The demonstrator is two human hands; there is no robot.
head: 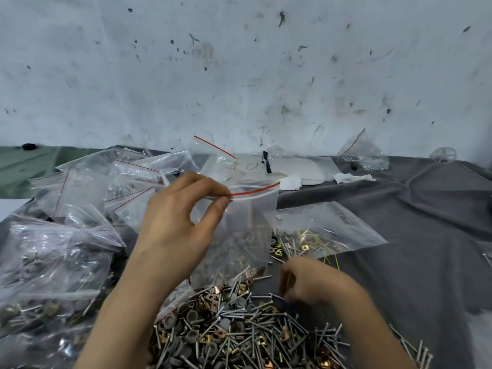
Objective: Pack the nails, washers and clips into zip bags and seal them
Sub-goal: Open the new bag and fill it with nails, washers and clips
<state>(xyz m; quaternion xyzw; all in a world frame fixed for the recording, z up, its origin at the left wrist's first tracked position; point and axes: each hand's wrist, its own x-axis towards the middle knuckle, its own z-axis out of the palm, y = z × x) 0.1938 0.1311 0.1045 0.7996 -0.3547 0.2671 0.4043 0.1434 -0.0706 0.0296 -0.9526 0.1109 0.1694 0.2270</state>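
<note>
Left hand [173, 222]: raised over the table; thumb and forefinger pinch the top edge of a zip bag [250, 222], the other fingers loosely curled
Zip bag: clear soft plastic with a red strip along the mouth; hangs from the pinch above the pile, its lower end touching it; the mouth bows apart on the right side
Right hand [311, 283]: low at the pile's right edge, blurred; fingers bent downward; cannot tell whether it holds anything
Pile [239, 328]: loose on the cloth; thin grey steel nails [231, 312], round dull grey washers [191, 314], square brass and copper-toned clips [210, 296], all mixed
Filled bags [48, 262]: crinkled shiny heap crowding the left edge
Flat bag [327, 225]: lies just right of the held one, partly over the pile
Cloth [412, 209]: grey, creased; bare to the right
Wall [239, 62]: pale, scuffed, close behind
</note>
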